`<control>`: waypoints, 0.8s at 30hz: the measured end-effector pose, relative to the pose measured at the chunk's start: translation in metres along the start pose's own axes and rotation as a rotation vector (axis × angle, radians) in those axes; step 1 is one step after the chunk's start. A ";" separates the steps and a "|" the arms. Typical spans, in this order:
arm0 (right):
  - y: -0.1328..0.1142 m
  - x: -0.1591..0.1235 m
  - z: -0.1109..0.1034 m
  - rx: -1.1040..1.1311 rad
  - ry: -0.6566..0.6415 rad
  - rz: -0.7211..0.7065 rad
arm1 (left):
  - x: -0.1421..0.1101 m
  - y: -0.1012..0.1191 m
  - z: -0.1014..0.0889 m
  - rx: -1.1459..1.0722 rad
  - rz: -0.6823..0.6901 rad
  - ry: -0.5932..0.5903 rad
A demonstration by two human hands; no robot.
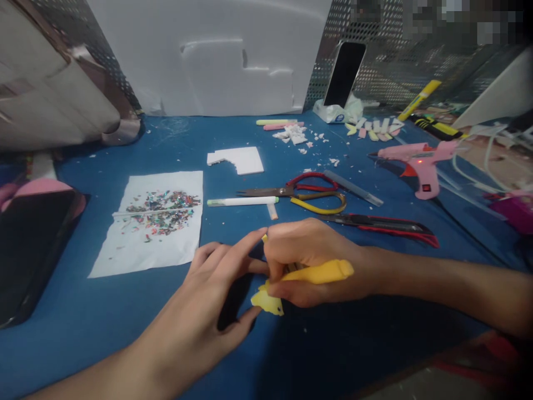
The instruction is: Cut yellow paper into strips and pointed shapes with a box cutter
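My right hand (pixel 310 258) is closed around a yellow marker (pixel 325 272), its writing end hidden behind my fingers. Under that hand lies a small pale-yellow cut-out (pixel 267 303) with a dark dot near one edge, partly covered. My left hand (pixel 219 283) steadies the cut-out, thumb at its lower edge and index finger reaching to its far side. Just beyond are a white pen with green ends (pixel 242 201) and scissors (pixel 287 190) with one red and one yellow handle. A red-and-black box cutter (pixel 383 225) lies to the right.
White paper (pixel 125 250) carries colourful glitter flakes at left, near a dark phone (pixel 35 250). Behind lie a white foam piece (pixel 239 160) and scraps (pixel 291 134). A pink glue gun (pixel 428 158) with a lit red light stands right; another phone (pixel 345 75) leans at the back.
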State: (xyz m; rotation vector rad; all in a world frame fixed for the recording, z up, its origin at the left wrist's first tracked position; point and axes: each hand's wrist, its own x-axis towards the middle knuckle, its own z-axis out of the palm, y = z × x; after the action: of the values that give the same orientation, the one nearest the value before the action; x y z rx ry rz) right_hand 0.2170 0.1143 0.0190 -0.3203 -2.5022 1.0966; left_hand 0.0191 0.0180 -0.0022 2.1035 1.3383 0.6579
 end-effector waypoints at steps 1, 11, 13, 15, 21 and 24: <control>0.000 0.000 0.000 -0.007 -0.006 0.001 | 0.000 0.000 0.000 0.002 -0.006 0.001; -0.001 -0.001 -0.004 0.068 -0.005 -0.004 | 0.000 -0.002 0.000 -0.015 -0.020 -0.026; -0.002 -0.003 -0.008 0.111 0.030 -0.023 | -0.001 -0.001 0.000 -0.027 0.003 -0.021; -0.004 -0.005 -0.013 0.135 0.089 -0.060 | -0.002 0.002 0.000 -0.044 0.021 -0.003; -0.011 -0.008 -0.030 -0.006 0.144 -0.171 | -0.004 0.008 0.004 0.039 0.014 -0.069; -0.019 -0.009 -0.039 -0.180 0.137 -0.210 | -0.004 0.009 0.005 0.037 -0.003 -0.044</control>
State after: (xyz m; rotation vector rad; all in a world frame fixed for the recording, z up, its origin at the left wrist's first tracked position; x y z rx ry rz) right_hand 0.2409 0.1244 0.0552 -0.1702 -2.4500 0.7446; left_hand 0.0268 0.0106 -0.0006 2.1325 1.3389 0.5862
